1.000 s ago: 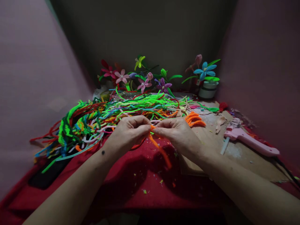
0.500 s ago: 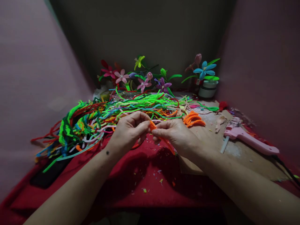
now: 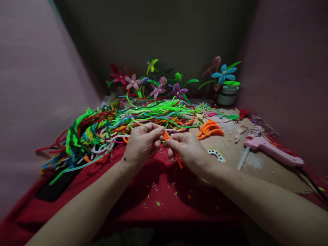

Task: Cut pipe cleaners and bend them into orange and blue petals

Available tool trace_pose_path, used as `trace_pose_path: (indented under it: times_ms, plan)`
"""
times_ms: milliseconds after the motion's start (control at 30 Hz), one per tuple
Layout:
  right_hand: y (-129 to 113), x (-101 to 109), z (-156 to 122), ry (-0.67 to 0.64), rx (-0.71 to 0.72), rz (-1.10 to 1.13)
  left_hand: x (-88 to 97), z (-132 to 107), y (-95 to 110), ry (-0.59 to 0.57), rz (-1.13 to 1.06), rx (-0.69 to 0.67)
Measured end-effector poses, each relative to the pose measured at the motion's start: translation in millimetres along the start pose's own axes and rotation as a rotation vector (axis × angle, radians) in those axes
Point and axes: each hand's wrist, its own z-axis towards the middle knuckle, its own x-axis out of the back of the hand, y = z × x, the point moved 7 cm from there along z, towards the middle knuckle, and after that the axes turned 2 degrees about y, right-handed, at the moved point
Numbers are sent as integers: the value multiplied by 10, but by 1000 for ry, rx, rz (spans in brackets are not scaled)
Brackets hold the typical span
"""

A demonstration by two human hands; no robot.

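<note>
My left hand point(image 3: 142, 143) and my right hand point(image 3: 188, 150) meet over the red cloth point(image 3: 159, 191), both pinched on one orange pipe cleaner point(image 3: 167, 136). Its folded top shows between my fingertips and a short tail point(image 3: 178, 160) hangs below my right fingers. A large heap of loose pipe cleaners point(image 3: 123, 124) in many colours lies just beyond my hands. Several bent orange pieces point(image 3: 210, 128) rest to the right of the heap.
Finished pipe-cleaner flowers point(image 3: 153, 85) stand at the back; a blue flower point(image 3: 224, 73) sits in a white pot point(image 3: 227, 95). A pink glue gun point(image 3: 269, 150) lies on the brown board point(image 3: 256, 171) at right, near a round white object point(image 3: 216, 154). A dark flat object point(image 3: 55, 186) lies front left.
The long orange tail below my hands has grown much shorter as my fingers worked it. My hands shifted slightly, uncovering the round white object on the board.
</note>
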Motion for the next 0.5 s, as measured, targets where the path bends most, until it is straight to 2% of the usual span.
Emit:
trace_pose_path:
  times_ms: [100,167,233,400,500]
  plan:
    - [11,8,-1,1,-33,51,-21,47,-13,-89,-22,-11]
    - [16,13,6,-2,-52,47,-55,63,-61,-178,-62,27]
    - [35,3,16,-15,-73,33,-73,59,-108,-217,-59,64]
    - [69,4,37,13,-47,-102,-15,27,-60,-58,145,-30]
    - [62,5,32,18,-34,-154,-29,25,-61,-46,168,-7]
